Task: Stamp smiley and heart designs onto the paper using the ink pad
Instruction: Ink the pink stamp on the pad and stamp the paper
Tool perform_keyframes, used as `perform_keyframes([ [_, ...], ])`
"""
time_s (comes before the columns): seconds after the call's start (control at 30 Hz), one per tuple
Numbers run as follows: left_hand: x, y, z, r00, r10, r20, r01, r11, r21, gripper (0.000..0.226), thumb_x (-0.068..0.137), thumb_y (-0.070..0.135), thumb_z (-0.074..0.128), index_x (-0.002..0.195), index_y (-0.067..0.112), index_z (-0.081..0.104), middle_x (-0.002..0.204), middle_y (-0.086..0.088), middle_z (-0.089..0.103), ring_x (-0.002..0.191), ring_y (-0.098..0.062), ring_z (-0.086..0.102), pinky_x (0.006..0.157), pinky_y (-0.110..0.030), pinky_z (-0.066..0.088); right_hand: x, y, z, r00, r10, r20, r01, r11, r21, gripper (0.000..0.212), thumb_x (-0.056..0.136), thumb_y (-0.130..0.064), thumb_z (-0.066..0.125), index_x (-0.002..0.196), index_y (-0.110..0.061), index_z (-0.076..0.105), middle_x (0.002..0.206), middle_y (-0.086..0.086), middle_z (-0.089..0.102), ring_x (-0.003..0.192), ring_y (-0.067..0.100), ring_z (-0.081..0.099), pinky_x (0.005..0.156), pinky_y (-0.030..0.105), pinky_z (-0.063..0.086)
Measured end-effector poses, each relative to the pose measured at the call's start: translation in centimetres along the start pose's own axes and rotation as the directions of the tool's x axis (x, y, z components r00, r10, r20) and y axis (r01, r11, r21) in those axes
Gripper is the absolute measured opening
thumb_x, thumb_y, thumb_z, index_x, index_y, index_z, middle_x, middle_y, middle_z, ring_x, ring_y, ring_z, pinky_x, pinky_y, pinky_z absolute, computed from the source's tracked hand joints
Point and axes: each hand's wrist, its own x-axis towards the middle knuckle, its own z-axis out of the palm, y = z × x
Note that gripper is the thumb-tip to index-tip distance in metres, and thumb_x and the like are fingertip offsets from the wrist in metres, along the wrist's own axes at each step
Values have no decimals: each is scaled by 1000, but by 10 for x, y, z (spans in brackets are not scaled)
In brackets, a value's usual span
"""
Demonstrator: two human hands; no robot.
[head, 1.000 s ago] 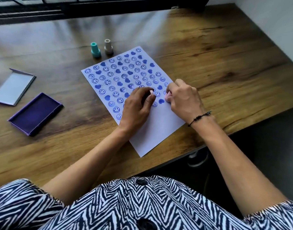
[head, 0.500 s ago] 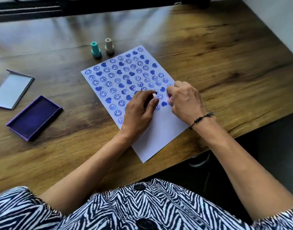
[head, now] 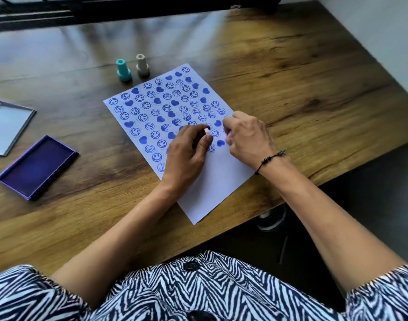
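Wooden tabletop [head: 302,72] carries the paper [head: 212,181], its stamped rows running away from the person. Left of it sits the open ink pad [head: 36,167] (nearer the left hand [head: 186,151]). Each grip pinches a small stamp; right hand [head: 247,140] alongside, over the unstamped near end.
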Motion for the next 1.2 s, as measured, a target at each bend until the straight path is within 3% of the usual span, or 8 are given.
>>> perform_keyframes([
  [0.23, -1, 1, 0, 1000, 9, 0, -9, 1000, 7, 24, 89, 18, 52, 108, 5, 58, 105, -15, 64, 92, -13, 52, 77, -17, 36, -4, -2, -9, 1000, 20, 19, -20, 1000, 5, 16, 82, -2, 49, 93, -8, 60, 98, 17, 59, 87, 37, 59, 70, 36, 48],
  [0.33, -1, 1, 0, 1000, 25, -4, -25, 1000, -1, 23, 89, 18, 52, 107, 4, 59, 104, -15, 64, 91, -13, 51, 76, -15, 34, -8, 5, -35, 987, 101, -128, -79, 983, 167, 9, 80, -6, 55, 83, -6, 63, 93, 13, 68, 86, 31, 60, 74, 37, 51],
  [0.5, 0, -1, 1, 1000, 28, -5, -28, 1000, -1, 24, 89, 19, 52, 108, 6, 59, 105, -14, 64, 92, -13, 52, 74, -8, 34, -26, 10, -84, 898, 215, -383, -74, 934, 349, 4, 78, -10, 62, 76, -8, 65, 61, -23, 52, 58, 4, 48, 52, 0, 33],
  [0.7, 0, 1, -1, 1000, 18, 4, -17, 998, -68, 24, 88, 18, 53, 110, 10, 59, 100, -9, 60, 80, -9, 54, 68, 0, 36, -42, 6, -72, 923, 266, -278, -134, 900, 415, 6, 78, -13, 66, 80, -8, 67, 64, -12, 58, 62, 5, 52, 52, 9, 35],
  [0.83, 0, 10, -5, 998, -40, 47, 50, 969, -243, 22, 88, 16, 53, 110, 14, 59, 99, -5, 59, 82, -10, 57, 80, -25, 48, -47, 3, -59, 930, 292, -222, -145, 848, 509, 8, 77, -14, 68, 80, -7, 66, 58, -17, 57, 55, -11, 54, 54, 0, 38],
  [0.93, -2, 22, -7, 984, -104, 146, 163, 854, -494, 19, 88, 11, 52, 107, 12, 57, 89, -5, 61, 84, -13, 56, 81, -27, 49, -49, -5, -54, 939, 329, -100, -157, 668, 728, 7, 79, -14, 69, 80, -8, 64, 66, 2, 66, 54, 7, 57, 58, 23, 50],
  [1.03, -5, 29, -8, 977, -96, 190, 194, 771, -607, 14, 89, 7, 50, 101, 4, 56, 78, -4, 57, 73, -10, 55, 70, -18, 49, -50, -14, -52, 948, 319, -20, -128, 434, 892, 5, 80, -11, 68, 81, -10, 63, 67, 3, 65, 49, 7, 57, 52, 22, 51],
  [1.2, -6, 37, -12, 972, -110, 209, 225, 699, -679, 10, 88, 7, 48, 89, 8, 58, 76, -7, 56, 67, -12, 53, 66, -19, 47, -45, -21, -52, 965, 261, -21, -98, 434, 895, 6, 79, -12, 68, 80, -10, 63, 64, 2, 64, 48, 7, 58, 51, 20, 52],
])
